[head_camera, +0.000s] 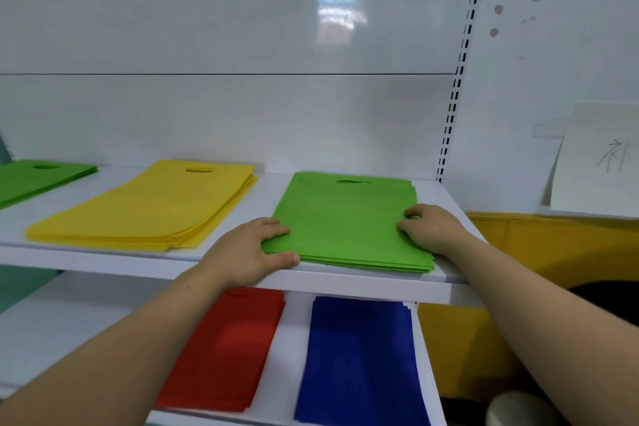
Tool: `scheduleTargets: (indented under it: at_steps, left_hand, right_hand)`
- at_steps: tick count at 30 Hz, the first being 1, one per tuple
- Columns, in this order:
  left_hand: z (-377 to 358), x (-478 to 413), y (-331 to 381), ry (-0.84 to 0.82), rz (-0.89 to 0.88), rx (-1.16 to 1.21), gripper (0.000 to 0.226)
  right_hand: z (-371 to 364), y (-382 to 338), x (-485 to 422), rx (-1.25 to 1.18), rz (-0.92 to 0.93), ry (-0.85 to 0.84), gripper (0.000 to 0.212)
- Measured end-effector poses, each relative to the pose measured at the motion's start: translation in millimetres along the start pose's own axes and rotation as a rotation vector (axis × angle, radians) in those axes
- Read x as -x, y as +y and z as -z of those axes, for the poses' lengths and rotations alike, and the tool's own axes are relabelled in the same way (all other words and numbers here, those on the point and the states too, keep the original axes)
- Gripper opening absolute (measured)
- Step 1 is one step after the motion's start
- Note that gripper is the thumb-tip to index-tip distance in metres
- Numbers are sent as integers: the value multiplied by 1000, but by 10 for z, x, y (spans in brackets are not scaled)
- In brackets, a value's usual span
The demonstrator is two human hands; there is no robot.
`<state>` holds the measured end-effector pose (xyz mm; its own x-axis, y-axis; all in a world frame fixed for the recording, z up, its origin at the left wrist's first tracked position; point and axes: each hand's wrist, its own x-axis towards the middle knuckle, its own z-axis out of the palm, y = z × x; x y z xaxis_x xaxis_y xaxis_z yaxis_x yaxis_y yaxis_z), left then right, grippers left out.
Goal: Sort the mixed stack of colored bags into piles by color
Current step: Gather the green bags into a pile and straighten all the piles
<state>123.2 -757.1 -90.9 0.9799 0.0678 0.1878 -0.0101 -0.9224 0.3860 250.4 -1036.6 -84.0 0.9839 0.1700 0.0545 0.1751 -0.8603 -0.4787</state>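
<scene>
My left hand (pixel 256 249) lies flat and my right hand (pixel 428 226), grip unclear, bends fingers onto the green pile (pixel 345 225) between them, with the yellow pile (pixel 148 204) leftward and the red pile (pixel 228 346) and blue pile (pixel 359 356) below, so I judge sorting nearly finished.

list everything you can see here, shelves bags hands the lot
upper shelf: 1, white, under the hands
lower shelf: 1, white, beneath it
green stack: 1, green, upper shelf right, under both hands
yellow pile: 1, yellow, upper shelf middle
green pile: 1, green, upper shelf far left, partly cut off
red pile: 1, red, lower shelf, left of blue
blue pile: 1, dark blue, lower shelf right
slotted upright: 1, white, right of back panel
paper sheet: 1, white with pencil marks, against wall far right
left hand: 1, fingers flat on green stack's left edge
right hand: 1, fingers bent on its right edge
</scene>
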Motion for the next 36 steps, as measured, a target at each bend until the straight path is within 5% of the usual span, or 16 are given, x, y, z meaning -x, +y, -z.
scheduleTargets:
  at_steps: [6, 13, 36]
  left_hand:
    - [279, -38, -3, 8, -1, 74, 63]
    - [895, 231, -453, 73, 12, -11, 63]
    - [2725, 1763, -4039, 281, 422, -64, 61]
  right_hand:
    - [180, -308, 53, 33, 12, -37, 63]
    - [94, -1429, 152, 66, 179, 38, 61]
    - [-2029, -5572, 402, 7, 549, -143, 56]
